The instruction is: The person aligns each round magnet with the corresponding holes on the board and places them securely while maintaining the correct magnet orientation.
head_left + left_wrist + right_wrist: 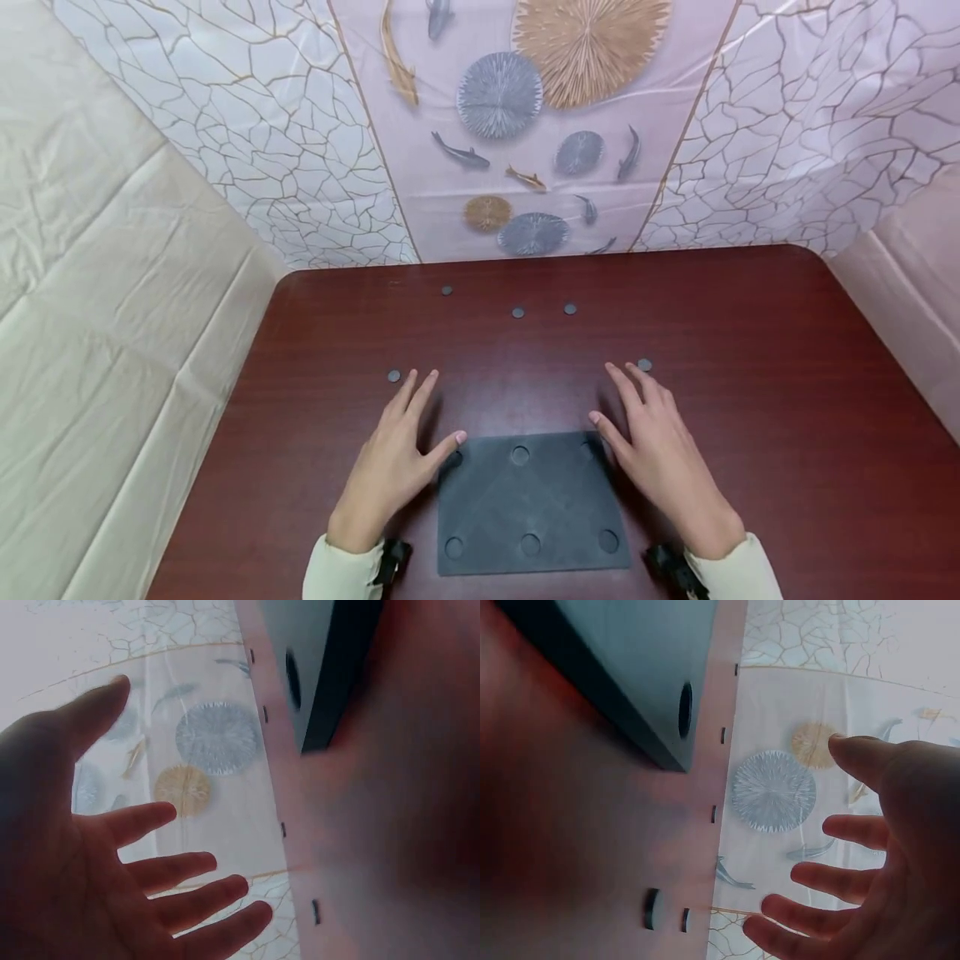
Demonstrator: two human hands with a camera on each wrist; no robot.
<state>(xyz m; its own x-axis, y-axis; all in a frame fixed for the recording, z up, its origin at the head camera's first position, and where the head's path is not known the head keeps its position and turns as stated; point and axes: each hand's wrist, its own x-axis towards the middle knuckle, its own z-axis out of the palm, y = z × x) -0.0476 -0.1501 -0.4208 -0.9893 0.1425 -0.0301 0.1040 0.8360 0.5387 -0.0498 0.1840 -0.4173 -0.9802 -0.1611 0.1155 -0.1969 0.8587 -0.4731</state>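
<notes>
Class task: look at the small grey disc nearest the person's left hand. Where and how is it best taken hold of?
Probably best to pinch the small grey disc across opposite edges of its rim, coming down from above on the near side. It is round, thin and lies flat on the table, leaving only a low edge to grip. The left hand is on that near side.

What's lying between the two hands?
A flat, dark grey rectangular board lies between the left hand and right hand, in the head view.
</notes>
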